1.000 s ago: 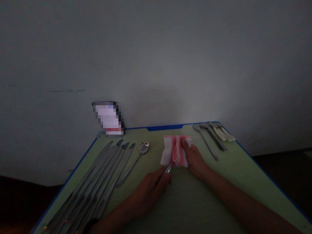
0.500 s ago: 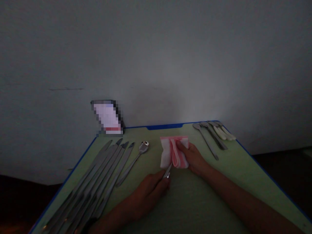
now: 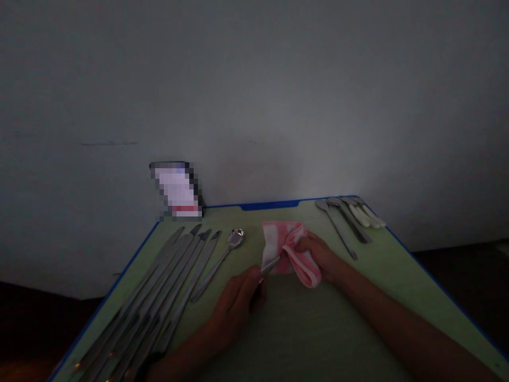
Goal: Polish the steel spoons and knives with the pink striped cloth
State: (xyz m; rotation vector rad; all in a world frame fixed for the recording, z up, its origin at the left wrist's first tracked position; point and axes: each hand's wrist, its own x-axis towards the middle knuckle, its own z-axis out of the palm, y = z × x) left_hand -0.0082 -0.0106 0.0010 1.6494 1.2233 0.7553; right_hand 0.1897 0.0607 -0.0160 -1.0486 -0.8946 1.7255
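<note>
My left hand (image 3: 238,297) is closed round the handle of a metal utensil (image 3: 270,263), whose far end disappears into a pink and white cloth (image 3: 292,252). My right hand (image 3: 320,254) grips that cloth, pinching it around the utensil. The cloth is bunched, with one flap hanging toward me. Both hands work near the middle of a green table (image 3: 302,329) with a blue edge. What kind of utensil it is stays hidden by the cloth.
A row of several knives (image 3: 167,286) lies on the left, with one spoon (image 3: 222,254) beside them. Several more spoons and light-handled utensils (image 3: 350,220) lie at the far right corner. A blurred upright item (image 3: 177,191) leans at the wall behind.
The cloth has been lifted and bunched by my right hand, a flap now drooping toward me. My left hand has drawn back slightly and raised the utensil's handle.
</note>
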